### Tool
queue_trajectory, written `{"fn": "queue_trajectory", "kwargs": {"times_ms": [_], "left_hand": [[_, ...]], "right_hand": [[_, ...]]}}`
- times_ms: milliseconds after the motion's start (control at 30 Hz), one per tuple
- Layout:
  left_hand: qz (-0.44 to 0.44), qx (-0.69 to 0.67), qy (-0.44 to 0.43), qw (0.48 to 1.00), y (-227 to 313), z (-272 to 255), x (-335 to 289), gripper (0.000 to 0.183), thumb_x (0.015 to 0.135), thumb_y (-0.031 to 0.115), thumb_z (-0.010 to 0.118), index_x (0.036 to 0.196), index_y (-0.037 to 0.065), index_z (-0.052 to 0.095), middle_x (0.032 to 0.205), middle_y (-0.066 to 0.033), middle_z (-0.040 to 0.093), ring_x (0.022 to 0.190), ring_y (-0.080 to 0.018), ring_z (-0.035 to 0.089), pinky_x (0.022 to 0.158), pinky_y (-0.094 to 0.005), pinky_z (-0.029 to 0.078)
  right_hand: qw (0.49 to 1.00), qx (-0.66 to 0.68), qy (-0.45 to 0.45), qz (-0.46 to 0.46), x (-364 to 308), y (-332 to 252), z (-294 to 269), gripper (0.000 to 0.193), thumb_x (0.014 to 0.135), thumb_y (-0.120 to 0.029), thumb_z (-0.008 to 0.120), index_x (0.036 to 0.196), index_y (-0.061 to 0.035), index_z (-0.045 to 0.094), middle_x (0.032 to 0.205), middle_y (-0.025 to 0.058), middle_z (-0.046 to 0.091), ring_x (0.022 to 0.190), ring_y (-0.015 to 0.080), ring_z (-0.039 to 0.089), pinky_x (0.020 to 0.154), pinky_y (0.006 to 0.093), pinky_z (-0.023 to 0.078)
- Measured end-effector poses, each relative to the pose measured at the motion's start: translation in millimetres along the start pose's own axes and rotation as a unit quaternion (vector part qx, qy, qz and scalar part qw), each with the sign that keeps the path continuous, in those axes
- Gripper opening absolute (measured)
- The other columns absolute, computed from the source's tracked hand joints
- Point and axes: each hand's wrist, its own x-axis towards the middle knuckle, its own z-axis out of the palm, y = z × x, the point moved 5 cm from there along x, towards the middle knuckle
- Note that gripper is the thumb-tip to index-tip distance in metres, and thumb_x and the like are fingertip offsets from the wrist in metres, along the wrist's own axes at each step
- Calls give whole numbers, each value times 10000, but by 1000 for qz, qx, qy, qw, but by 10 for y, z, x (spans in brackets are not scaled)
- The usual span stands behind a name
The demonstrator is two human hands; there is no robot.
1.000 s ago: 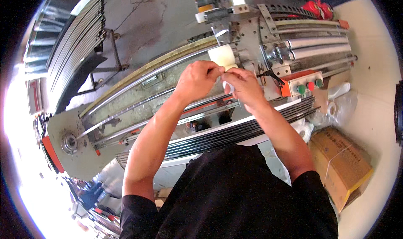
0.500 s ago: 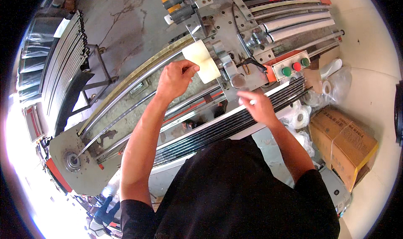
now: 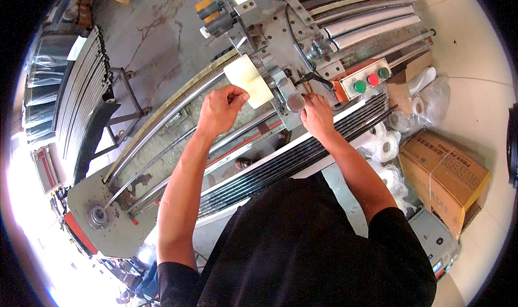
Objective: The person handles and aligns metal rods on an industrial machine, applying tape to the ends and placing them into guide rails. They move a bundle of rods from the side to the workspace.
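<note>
Stretched over the machine, my left hand (image 3: pixel 221 110) has its thumb and fingers pinched at the lower left edge of a pale yellow sheet (image 3: pixel 249 81). The sheet is slightly bent and lies over the rails, up against the metal carriage (image 3: pixel 280 83). My right hand (image 3: pixel 317 115) is at the carriage, directly right of a round metal knob (image 3: pixel 295 102). Its fingers are curled downward, and their tips are partly hidden; what they grip cannot be made out. Black-handled pliers (image 3: pixel 315 79) lie just beyond the right fingers.
Right of the carriage is a control box (image 3: pixel 364 83) with green and red buttons. Dark strips (image 3: pixel 280 164) lie along the machine's near side. A cardboard box (image 3: pixel 445 172) and plastic-wrapped rolls (image 3: pixel 384 145) stand at right. A rack of long strips (image 3: pixel 81 96) stands at left.
My right hand has moved up and forward from the near edge to beside the round knob. My left hand stays at the sheet's edge. The whole view has shifted slightly.
</note>
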Motion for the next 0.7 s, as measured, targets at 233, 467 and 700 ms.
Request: {"fn": "queue_trajectory", "kwargs": {"times_ms": [233, 467, 700], "left_hand": [[9, 37, -45, 998, 98, 16, -66, 289, 1006, 298, 699, 1080, 24, 750, 969, -170, 771, 888, -321, 738, 811, -434, 554], [21, 48, -62, 997, 279, -10, -110, 266, 1003, 259, 689, 1106, 19, 742, 1049, -187, 766, 972, -362, 740, 845, -450, 567], [3, 83, 223, 971, -403, -855, -716, 623, 1011, 266, 729, 1579, 141, 506, 1547, -129, 591, 1295, -283, 649, 1080, -433, 518]], "right_hand": [[936, 262, -229, 55, -369, -651, -457, 282, 898, -115, 715, 1170, -50, 750, 1159, 142, 753, 1043, 309, 724, 967, 448, 550], [550, 778, -200, 228, 143, -2181, 414, 394, 1015, -140, 702, 1371, 10, 625, 1209, 121, 738, 1096, 214, 715, 984, 387, 580], [514, 781, -140, 326, 475, -2476, 569, 211, 1087, -181, 659, 1199, -3, 675, 1142, 86, 747, 1004, 159, 728, 885, 304, 618]]}}
